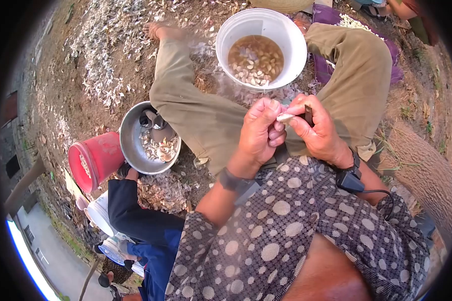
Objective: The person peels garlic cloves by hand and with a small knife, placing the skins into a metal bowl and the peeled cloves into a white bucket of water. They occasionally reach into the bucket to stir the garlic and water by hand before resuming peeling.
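In front of my chest, my two hands meet at a pale garlic clove [285, 118]. The fingers of my left hand [258, 131] are closed in a pinch at the clove's left side. My right hand [320, 134] grips the clove between thumb and fingers and also holds a small knife [309, 116], whose dark part sticks up; the blade's edge is hidden. Just beyond the hands, a white bucket [296, 50] stands between my legs, with brownish water and many garlic cloves [253, 72] in it.
To the left are a metal basin [127, 138] holding cloves and a red bucket [108, 158]. A co-worker's dark sleeve [128, 203] reaches toward the basin. Garlic skins [103, 60] litter the ground. A purple cloth [331, 15] bears white cloves. A log [422, 170] lies at right.
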Available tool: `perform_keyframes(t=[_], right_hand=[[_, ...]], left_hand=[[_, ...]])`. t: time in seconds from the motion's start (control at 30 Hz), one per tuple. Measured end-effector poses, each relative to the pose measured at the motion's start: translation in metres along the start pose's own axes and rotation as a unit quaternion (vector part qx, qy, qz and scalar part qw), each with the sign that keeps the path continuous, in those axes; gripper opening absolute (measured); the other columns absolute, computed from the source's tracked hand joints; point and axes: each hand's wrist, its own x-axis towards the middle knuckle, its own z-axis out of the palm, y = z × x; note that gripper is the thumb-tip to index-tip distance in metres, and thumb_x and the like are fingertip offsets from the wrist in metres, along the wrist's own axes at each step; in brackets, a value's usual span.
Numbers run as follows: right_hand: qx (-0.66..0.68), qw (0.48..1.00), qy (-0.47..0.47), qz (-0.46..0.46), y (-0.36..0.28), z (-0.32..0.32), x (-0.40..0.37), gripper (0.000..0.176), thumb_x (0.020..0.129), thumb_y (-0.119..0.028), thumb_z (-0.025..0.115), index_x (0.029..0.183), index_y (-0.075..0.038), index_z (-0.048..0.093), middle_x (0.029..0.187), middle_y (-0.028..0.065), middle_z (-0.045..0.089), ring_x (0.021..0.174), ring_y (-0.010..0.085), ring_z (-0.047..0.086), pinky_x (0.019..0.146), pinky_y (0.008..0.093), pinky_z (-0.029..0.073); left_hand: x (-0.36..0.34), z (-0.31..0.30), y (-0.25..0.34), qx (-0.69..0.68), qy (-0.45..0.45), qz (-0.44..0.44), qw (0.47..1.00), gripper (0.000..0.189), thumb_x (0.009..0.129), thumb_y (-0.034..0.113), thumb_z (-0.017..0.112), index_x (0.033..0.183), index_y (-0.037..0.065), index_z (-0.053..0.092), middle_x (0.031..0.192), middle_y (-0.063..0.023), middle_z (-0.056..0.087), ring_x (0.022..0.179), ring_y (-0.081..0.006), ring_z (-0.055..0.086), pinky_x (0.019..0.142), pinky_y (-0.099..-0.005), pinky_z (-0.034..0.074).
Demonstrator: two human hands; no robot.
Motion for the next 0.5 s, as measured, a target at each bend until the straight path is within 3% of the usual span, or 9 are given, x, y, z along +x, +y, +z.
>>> perform_keyframes(t=[0.13, 0.23, 0.33, 0.4, 0.47, 0.5], right_hand=[[-0.007, 0.999, 0.008, 0.051, -0.005, -0.006, 0.002, 0.013, 0.097, -0.004, 0.063, 0.107, -0.002, 0.057, 0.086, 0.0006, 0.058, 0.072, 0.0069, 0.048, 0.063, 0.0263, 0.042], [-0.005, 0.997, 0.029, 0.065, -0.003, -0.006, 0.005, 0.012, 0.096, -0.003, 0.063, 0.106, -0.002, 0.056, 0.085, 0.0001, 0.056, 0.072, 0.0064, 0.048, 0.063, 0.0259, 0.042], [0.000, 0.995, 0.029, 0.100, -0.008, -0.007, 0.004, 0.012, 0.096, -0.003, 0.063, 0.105, -0.002, 0.056, 0.084, -0.0003, 0.056, 0.072, 0.0062, 0.048, 0.063, 0.0256, 0.042], [0.007, 0.993, 0.024, 0.120, -0.009, -0.008, 0.005, 0.012, 0.096, -0.003, 0.063, 0.105, -0.002, 0.056, 0.085, -0.0009, 0.056, 0.072, 0.0059, 0.047, 0.064, 0.0252, 0.042], [0.019, 0.991, 0.025, 0.128, -0.007, -0.008, 0.003, 0.011, 0.097, -0.003, 0.063, 0.105, -0.002, 0.056, 0.086, -0.0019, 0.056, 0.074, 0.0053, 0.047, 0.065, 0.0247, 0.042], [0.039, 0.992, 0.025, 0.120, -0.006, -0.008, 0.003, 0.012, 0.097, -0.004, 0.063, 0.106, -0.002, 0.056, 0.088, -0.0022, 0.056, 0.076, 0.0050, 0.047, 0.066, 0.0245, 0.042]], left_hand=[[-0.001, 0.007, -0.008, 0.010, 0.037, 0.060, 0.997, 0.020, 0.102, 0.025, 0.064, 0.105, 0.006, 0.060, 0.077, -0.0008, 0.058, 0.052, -0.0037, 0.041, 0.043, -0.0197, 0.036], [-0.003, 0.006, -0.006, 0.116, 0.017, 0.109, 0.987, 0.017, 0.101, 0.021, 0.065, 0.107, 0.005, 0.062, 0.084, -0.0027, 0.063, 0.057, -0.0026, 0.045, 0.046, -0.0208, 0.038], [0.005, -0.001, -0.015, 0.306, 0.047, 0.244, 0.919, 0.016, 0.101, 0.019, 0.066, 0.108, 0.005, 0.063, 0.084, -0.0024, 0.065, 0.060, -0.0012, 0.045, 0.048, -0.0205, 0.038], [0.008, -0.004, -0.014, 0.398, 0.064, 0.278, 0.872, 0.016, 0.101, 0.020, 0.065, 0.103, 0.005, 0.062, 0.078, -0.0004, 0.063, 0.058, -0.0007, 0.044, 0.048, -0.0199, 0.037], [0.008, -0.004, -0.011, 0.393, 0.066, 0.255, 0.881, 0.017, 0.102, 0.022, 0.065, 0.099, 0.005, 0.061, 0.073, 0.0012, 0.059, 0.056, -0.0004, 0.042, 0.048, -0.0193, 0.036], [0.008, -0.002, -0.009, 0.343, 0.060, 0.216, 0.912, 0.018, 0.102, 0.023, 0.065, 0.098, 0.006, 0.060, 0.071, 0.0019, 0.058, 0.054, -0.0004, 0.042, 0.048, -0.0190, 0.035]])
